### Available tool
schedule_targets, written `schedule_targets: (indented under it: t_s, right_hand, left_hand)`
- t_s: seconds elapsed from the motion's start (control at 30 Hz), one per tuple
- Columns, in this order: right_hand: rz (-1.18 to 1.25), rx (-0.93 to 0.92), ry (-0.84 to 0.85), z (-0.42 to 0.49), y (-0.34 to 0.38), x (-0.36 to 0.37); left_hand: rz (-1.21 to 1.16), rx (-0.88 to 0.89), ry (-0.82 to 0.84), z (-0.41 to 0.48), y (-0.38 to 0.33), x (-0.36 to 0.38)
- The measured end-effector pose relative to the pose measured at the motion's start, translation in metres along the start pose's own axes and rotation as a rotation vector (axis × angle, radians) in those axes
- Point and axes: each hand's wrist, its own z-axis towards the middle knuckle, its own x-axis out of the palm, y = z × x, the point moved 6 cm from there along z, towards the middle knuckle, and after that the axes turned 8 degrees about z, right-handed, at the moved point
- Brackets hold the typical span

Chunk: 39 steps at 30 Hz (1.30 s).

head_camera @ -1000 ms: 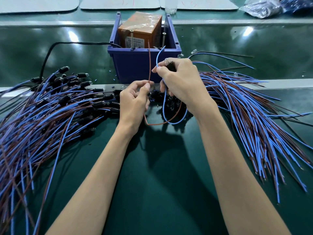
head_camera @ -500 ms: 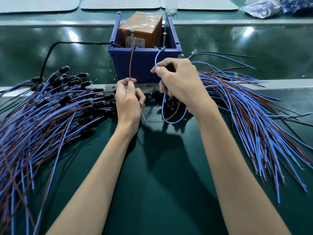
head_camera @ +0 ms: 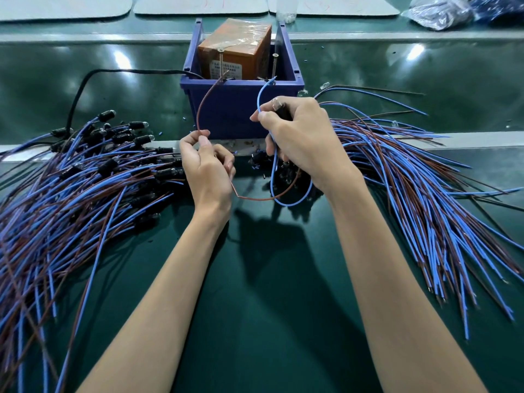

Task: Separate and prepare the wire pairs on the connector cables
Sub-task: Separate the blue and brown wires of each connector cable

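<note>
My left hand [head_camera: 207, 168] pinches a brown wire [head_camera: 202, 109] between thumb and forefinger; the wire arcs up toward the blue bin. My right hand [head_camera: 300, 137] grips the black connector of the same cable and pinches its blue wire [head_camera: 262, 95], which curves upward. Both wires loop down below my hands, the brown loop [head_camera: 263, 197] crossing the blue one [head_camera: 289, 204]. The two wires stand well apart. The connector is mostly hidden in my right palm.
A pile of blue and brown cables with black connectors [head_camera: 79, 177] lies at the left, another pile [head_camera: 419, 180] at the right. A blue bin [head_camera: 241, 109] holding an orange box [head_camera: 235, 49] stands behind my hands. A black cord [head_camera: 93, 78] runs to it.
My left hand has drawn the brown wire leftward, away from the blue one, widening the gap between them. My right hand has stayed almost still.
</note>
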Motion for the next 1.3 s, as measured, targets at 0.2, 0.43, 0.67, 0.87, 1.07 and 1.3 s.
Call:
schedule_targets:
  t_s: [0.2,0.43,0.67,0.87,1.07,1.3]
  right_hand:
    - [0.006,-0.001,0.002,-0.0001,0.0002,0.0002]
    - [-0.001,-0.010,-0.009,0.0008,-0.0002,0.0003]
    - [-0.006,-0.007,-0.005,0.0003,0.0001,-0.0005]
    - [-0.080,-0.040,0.002,-0.0001,0.0012,-0.0018]
    - [-0.024,-0.005,0.000,0.0003,-0.0013,0.0002]
    - [-0.015,-0.006,0.015,-0.0001,0.0003,-0.0001]
  left_hand:
    - [-0.055,0.004,-0.055,0.0019,-0.0018,-0.0031]
    - [-0.079,0.013,-0.092,0.0028,-0.0020,-0.0059]
    - [-0.070,0.009,-0.089,0.0035,-0.0009,-0.0057]
    - [-0.083,0.005,-0.094,0.0038,-0.0004,-0.0065]
    - [-0.075,-0.004,-0.091,0.0044,0.0006,-0.0065]
    - [-0.063,-0.010,-0.028,0.0036,0.0010,-0.0041]
